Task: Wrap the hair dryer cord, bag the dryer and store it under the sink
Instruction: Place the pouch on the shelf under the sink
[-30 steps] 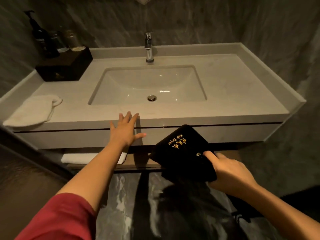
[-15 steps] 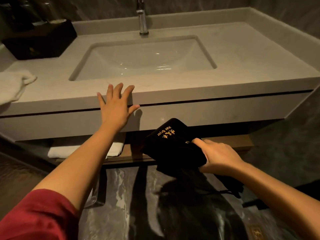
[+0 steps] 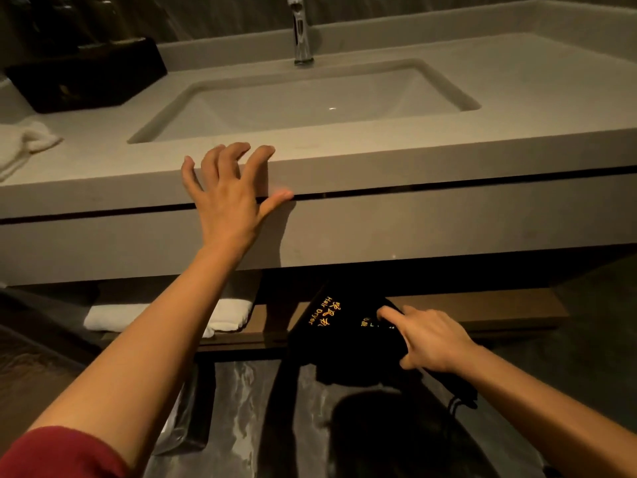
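A black cloth bag [image 3: 339, 334] with gold "Hair Dryer" lettering is low at the front edge of the wooden shelf [image 3: 482, 310] under the sink counter [image 3: 396, 157]. My right hand [image 3: 429, 338] grips the bag's right side, fingers on top. The dryer inside is hidden; a black drawstring [image 3: 460, 401] hangs from the bag's rear end. My left hand [image 3: 229, 198] rests spread over the counter's front edge, fingers on top, thumb on the face, holding nothing.
A folded white towel [image 3: 165, 317] lies on the shelf's left part. The basin [image 3: 310, 101] and chrome tap [image 3: 301, 32] sit mid-counter. A black box [image 3: 89, 77] and white cloth [image 3: 24, 146] are at the counter's left. Glossy marble floor [image 3: 241, 408] lies below.
My view has dropped lower and closer to the counter. My right hand has carried the bag down and forward toward the shelf. My left hand's fingers now curl over the counter edge.
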